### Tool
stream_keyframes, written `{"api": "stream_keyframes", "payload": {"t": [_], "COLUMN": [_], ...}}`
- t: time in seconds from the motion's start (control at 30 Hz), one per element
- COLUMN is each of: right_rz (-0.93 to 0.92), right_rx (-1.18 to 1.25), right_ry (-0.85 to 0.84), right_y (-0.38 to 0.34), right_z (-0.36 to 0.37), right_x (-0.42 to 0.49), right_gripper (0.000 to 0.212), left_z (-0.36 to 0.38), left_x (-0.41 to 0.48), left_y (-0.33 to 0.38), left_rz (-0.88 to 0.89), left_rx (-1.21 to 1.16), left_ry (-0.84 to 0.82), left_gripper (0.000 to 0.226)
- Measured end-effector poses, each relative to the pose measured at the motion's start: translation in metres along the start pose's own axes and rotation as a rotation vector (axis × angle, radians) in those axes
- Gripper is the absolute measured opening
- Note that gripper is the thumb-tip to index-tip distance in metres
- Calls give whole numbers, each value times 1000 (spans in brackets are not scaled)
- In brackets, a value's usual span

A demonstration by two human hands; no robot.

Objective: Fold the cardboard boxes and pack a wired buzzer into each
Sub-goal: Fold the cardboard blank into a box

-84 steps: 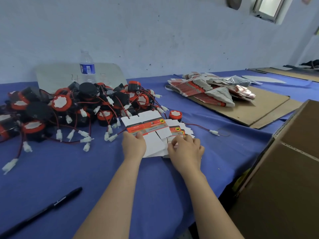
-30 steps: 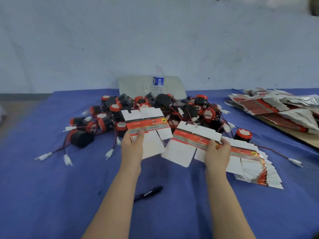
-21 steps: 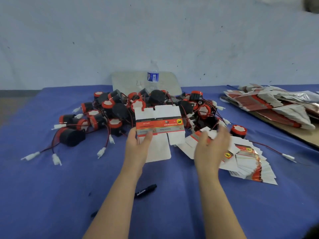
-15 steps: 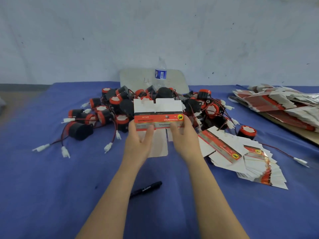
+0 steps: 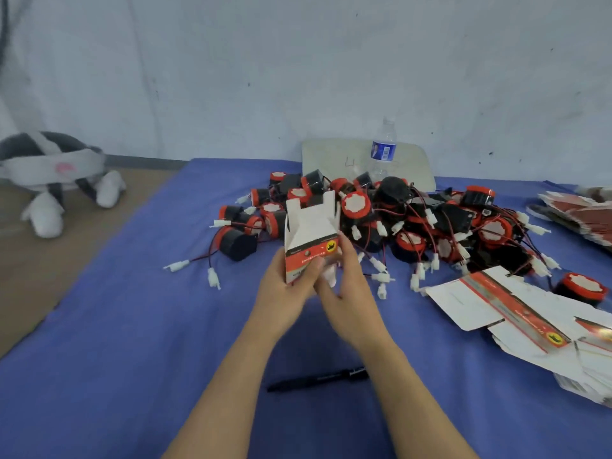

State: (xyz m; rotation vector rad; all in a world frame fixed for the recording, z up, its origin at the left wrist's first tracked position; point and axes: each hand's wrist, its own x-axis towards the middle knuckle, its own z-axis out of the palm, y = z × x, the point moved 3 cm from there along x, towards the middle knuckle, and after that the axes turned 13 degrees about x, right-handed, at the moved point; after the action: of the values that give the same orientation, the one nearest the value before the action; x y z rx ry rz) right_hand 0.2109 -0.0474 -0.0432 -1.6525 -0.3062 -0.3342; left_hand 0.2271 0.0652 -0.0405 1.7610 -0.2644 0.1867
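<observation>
In the head view, the left hand and the right hand both hold one small red and white box up off the blue bench. The left fingers are curled round its lower left side, with the thumb on the red front. The right fingers are clamped on its right edge and reach in under it. The box is no longer the flat card it was a moment ago. It is popped open into a tube, and its white top flaps stick up above the fingers. So the folding has started. I think the bottom flaps still need to be shut, but the hands hide them. I cannot see a buzzer inside it. The pile of buzzers lies just past the fingers and off to their right, all red wires and white plugs. The flat boxes lie well to the right of the fingers. A black pen lies on the near side of the hands, under the wrists.
</observation>
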Motion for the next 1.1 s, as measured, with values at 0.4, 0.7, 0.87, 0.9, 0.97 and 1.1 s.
{"api": "stream_keyframes", "payload": {"t": [0.4,0.7,0.87,0.9,0.97,1.1], "right_rz": [5,-66,-167,-189,-191,-126], "right_rx": [218,104,-90,-160,-213,-183], "right_ry": [60,-36,-3,21,53,80], "right_y": [-13,-15,-18,-18,-18,-15], "right_z": [-34,-33,-31,-31,-32,-36], "right_x": [-2,-4,-6,-5,-5,-5], "right_gripper": [64,71,53,50,42,38], "left_z": [-5,-5,-4,-5,-5,-5], "left_x": [-1,-6,-4,-4,-6,-9], "left_y": [-2,16,13,12,14,13], "left_rz": [59,67,45,48,80,135], "left_rx": [84,-75,-120,-112,-56,56], "left_ry": [-126,-9,-21,-19,-9,32], "left_gripper": [86,47,63,63,51,24]}}
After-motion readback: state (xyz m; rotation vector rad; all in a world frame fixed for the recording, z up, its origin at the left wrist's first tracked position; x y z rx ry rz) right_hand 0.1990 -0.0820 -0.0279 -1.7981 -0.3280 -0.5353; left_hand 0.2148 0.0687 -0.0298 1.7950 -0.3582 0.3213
